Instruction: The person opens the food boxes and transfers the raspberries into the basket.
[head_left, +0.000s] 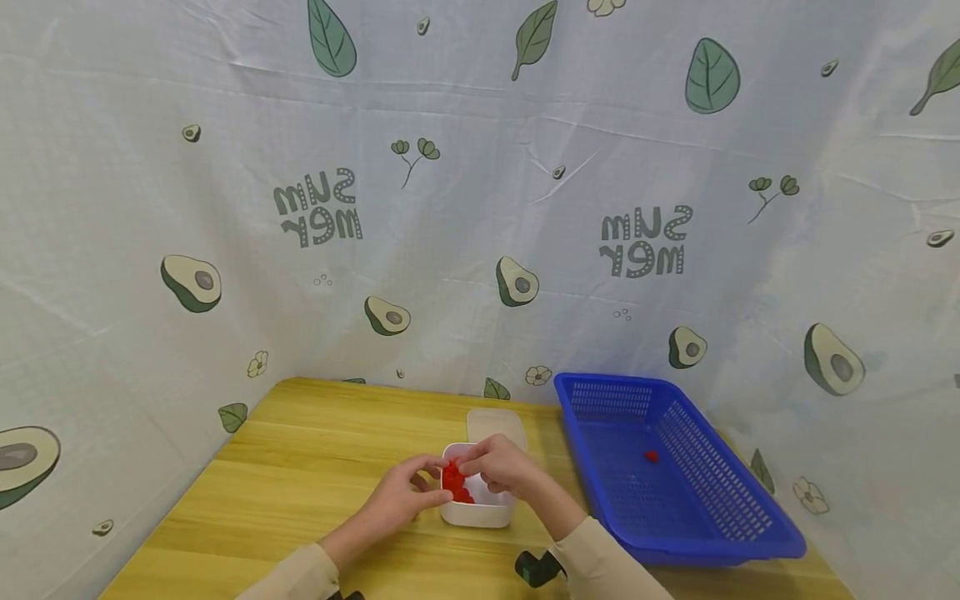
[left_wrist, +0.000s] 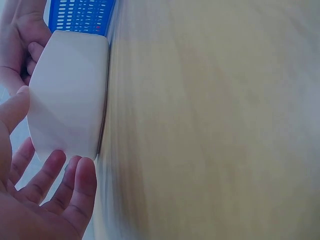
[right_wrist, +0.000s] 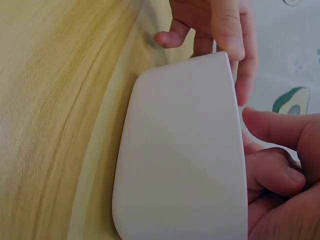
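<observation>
A small white box (head_left: 476,514) stands on the table, with several red pieces (head_left: 453,479) inside at its left end. My left hand (head_left: 401,492) holds that end, thumb at the near corner and fingers toward the far one. The left wrist view shows its fingertips against the wall of the box (left_wrist: 70,95). Reaching in over the rim, my right hand (head_left: 502,464) has its fingertips right at the uppermost red piece, in a pinch. From the right wrist, the box wall (right_wrist: 182,145) hides those fingertips, while the other fingers (right_wrist: 275,172) are curled.
Behind the box lies a pale flat lid (head_left: 497,423). To the right is a large blue plastic basket (head_left: 615,500) with slotted walls, holding one small red piece (head_left: 652,457). A printed curtain (head_left: 465,217) hangs around the wooden table (head_left: 322,450).
</observation>
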